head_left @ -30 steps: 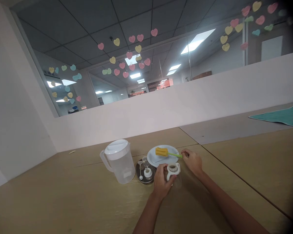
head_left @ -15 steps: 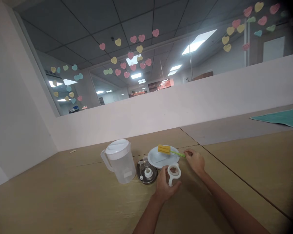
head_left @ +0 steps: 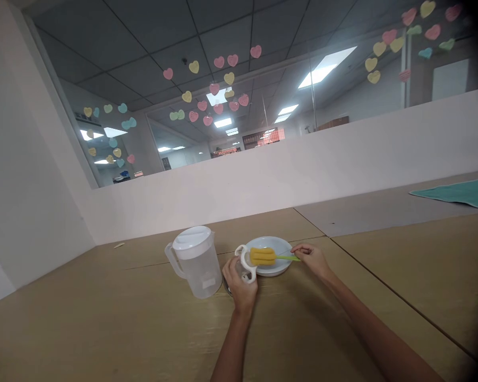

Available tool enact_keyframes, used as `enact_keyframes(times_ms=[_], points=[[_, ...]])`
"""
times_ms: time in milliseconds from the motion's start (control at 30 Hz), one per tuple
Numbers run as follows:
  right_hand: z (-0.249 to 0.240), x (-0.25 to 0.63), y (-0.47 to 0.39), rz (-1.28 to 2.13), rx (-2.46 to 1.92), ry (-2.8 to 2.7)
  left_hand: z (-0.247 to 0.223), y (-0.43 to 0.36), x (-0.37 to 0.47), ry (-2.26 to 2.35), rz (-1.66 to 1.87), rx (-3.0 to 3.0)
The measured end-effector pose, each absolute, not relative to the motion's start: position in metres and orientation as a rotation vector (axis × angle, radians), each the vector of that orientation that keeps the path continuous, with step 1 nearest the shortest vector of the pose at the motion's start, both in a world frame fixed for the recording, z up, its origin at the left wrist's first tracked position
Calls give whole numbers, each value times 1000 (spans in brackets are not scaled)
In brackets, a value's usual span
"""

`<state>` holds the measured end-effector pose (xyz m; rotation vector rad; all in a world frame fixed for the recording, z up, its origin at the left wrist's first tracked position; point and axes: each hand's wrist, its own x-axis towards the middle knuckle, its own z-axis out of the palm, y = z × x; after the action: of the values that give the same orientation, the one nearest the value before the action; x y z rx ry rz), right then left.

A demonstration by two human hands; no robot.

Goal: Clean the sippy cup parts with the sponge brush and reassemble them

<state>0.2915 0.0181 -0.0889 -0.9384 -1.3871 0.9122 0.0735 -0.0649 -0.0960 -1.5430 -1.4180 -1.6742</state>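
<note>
My left hand [head_left: 239,284] is wrapped around a clear baby bottle with a white two-handled ring [head_left: 245,258], its mouth turned to the right. The yellow sponge head of a bottle brush [head_left: 263,257] is at that mouth; I cannot tell whether its tip is inside. In my right hand [head_left: 311,260], the fingers pinch the brush's thin green handle. Beneath the brush lies a white bowl [head_left: 276,269]. A dark metal tray [head_left: 226,286] is mostly hidden behind my left hand.
A clear plastic pitcher [head_left: 201,270] with a white lid stands left of my left hand. A teal cloth [head_left: 462,192] lies at the far right of the wooden table [head_left: 143,318]. Behind it runs a white wall [head_left: 263,175] under a window.
My left hand has moved left with the bottle and turned its mouth toward the brush, now covering the tray. The brush has come down slightly, its sponge reaching the bottle's mouth.
</note>
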Motion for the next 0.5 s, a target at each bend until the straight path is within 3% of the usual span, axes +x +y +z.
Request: enact_keyframes(times_ms=[300,500], points=[[-88,290,7,346,-980,-1536,-102,-61,63,-1318,-1397,-1585],[-89,269,-6,229,-910,-1591,-104,-59,71,-1272,-1233,-1751]])
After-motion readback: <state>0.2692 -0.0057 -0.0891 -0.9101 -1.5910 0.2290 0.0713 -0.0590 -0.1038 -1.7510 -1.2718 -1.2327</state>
